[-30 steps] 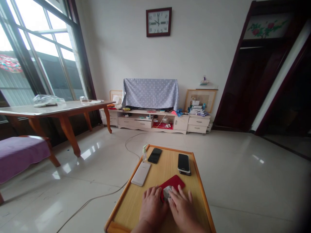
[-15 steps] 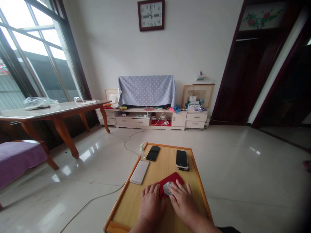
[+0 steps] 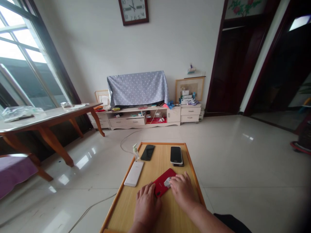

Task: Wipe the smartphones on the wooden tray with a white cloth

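Note:
A red smartphone (image 3: pixel 160 183) lies tilted across the wooden board (image 3: pixel 126 204), with my left hand (image 3: pixel 146 205) gripping its lower left edge. My right hand (image 3: pixel 182 191) presses a small grey cloth (image 3: pixel 167 182) against the phone's right side, partly hiding it. Farther up the board are a white smartphone (image 3: pixel 133 173), a black smartphone (image 3: pixel 147 152), and a black smartphone (image 3: pixel 176 155) stacked on a darker device. A small clear pump bottle (image 3: pixel 136 152) stands at the board's far left corner.
A pale cable (image 3: pixel 126 145) curves across the tiled floor behind the board. A wooden table (image 3: pixel 46 118) stands at the left, with a purple-covered bench (image 3: pixel 14 171) before it. A dark-clothed leg (image 3: pixel 230 223) shows at the lower right.
The whole room has shifted left in view as my head turns right. The grey cloth has moved toward the phone's right side, exposing more red surface.

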{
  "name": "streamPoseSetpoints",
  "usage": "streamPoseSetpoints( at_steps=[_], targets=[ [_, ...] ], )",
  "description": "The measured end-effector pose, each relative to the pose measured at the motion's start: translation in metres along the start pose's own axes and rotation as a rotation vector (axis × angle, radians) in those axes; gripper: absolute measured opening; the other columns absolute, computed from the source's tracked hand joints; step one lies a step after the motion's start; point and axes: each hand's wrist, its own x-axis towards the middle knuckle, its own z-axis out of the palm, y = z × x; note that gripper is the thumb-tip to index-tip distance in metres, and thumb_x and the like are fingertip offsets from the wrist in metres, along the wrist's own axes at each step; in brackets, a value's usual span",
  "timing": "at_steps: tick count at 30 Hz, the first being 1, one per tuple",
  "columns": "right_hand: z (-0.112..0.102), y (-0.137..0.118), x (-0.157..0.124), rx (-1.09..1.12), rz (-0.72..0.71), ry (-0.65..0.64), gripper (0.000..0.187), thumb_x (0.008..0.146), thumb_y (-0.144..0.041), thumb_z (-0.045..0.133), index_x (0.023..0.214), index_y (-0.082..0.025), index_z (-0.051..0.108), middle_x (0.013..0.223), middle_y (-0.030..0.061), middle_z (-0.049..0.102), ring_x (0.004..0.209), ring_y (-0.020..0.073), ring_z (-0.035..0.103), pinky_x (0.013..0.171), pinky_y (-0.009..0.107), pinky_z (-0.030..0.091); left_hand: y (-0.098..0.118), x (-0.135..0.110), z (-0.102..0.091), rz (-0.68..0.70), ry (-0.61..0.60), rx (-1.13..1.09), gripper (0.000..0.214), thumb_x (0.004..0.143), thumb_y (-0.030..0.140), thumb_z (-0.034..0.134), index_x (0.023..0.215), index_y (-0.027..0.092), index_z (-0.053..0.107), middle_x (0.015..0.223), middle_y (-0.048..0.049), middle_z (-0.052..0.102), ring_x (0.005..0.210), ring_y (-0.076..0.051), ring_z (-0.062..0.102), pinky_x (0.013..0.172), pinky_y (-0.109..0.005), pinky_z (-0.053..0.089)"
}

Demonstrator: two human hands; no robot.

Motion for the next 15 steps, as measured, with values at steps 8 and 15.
streamPoseSetpoints(
  at_steps=[8,15],
  targets=[
    [0.001,0.035,0.021,0.124,0.236,0.115,0.019,0.092,-0.025,0.049,0.079,-0.023,0.063,0.089,0.0037,0.069,0.09,0.0205,0.061,0.077,0.029,0.04,0.001,0.002,-0.002,0.0,0.017,-0.017,0.052,0.084,0.043,0.056,0.134,0.026,0.059,0.143,-0.005,0.058,0.131,-0.025,0.048,0.111,-0.039,0.031],
    [-0.01,0.035,0.024,0.38,0.38,0.19,0.025,0.09,-0.042,0.051,0.075,-0.025,0.06,0.075,0.0016,0.069,0.07,0.0192,0.062,0.059,0.027,0.036,-0.017,0.009,0.03,0.064,0.129,0.071,0.05,0.082,0.046,0.065,0.125,0.023,0.067,0.133,-0.0082,0.067,0.125,-0.029,0.057,0.106,-0.041,0.04]
  ],
)
